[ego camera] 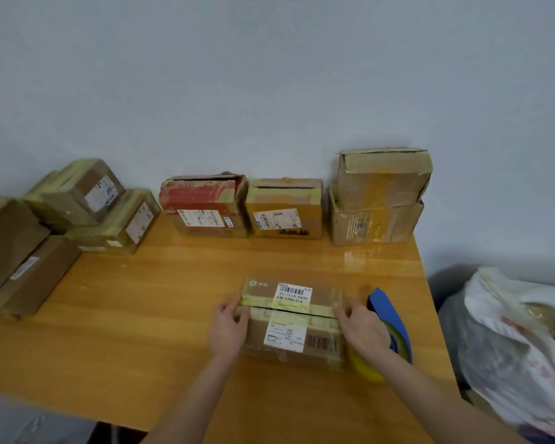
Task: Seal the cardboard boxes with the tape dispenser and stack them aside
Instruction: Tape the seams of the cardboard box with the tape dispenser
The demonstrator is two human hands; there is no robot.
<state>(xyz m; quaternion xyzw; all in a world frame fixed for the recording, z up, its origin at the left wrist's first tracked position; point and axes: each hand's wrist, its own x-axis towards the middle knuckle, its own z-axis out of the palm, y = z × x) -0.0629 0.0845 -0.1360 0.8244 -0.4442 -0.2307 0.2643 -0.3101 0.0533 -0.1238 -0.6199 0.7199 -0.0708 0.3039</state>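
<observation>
Box (292, 322): near-centre of worktop (161, 302); likely light, stiff; tape slick
Left hand (228, 328): clamped on box's left end
Right hand (362, 331): clamped on right end; tape dispenser (386, 310) just beside
Hold: both ends

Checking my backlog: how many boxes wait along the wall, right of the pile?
4: red-taped box, yellow box beside it, and at the right an upper box stacked on a lower box. None appears hidden.
</observation>
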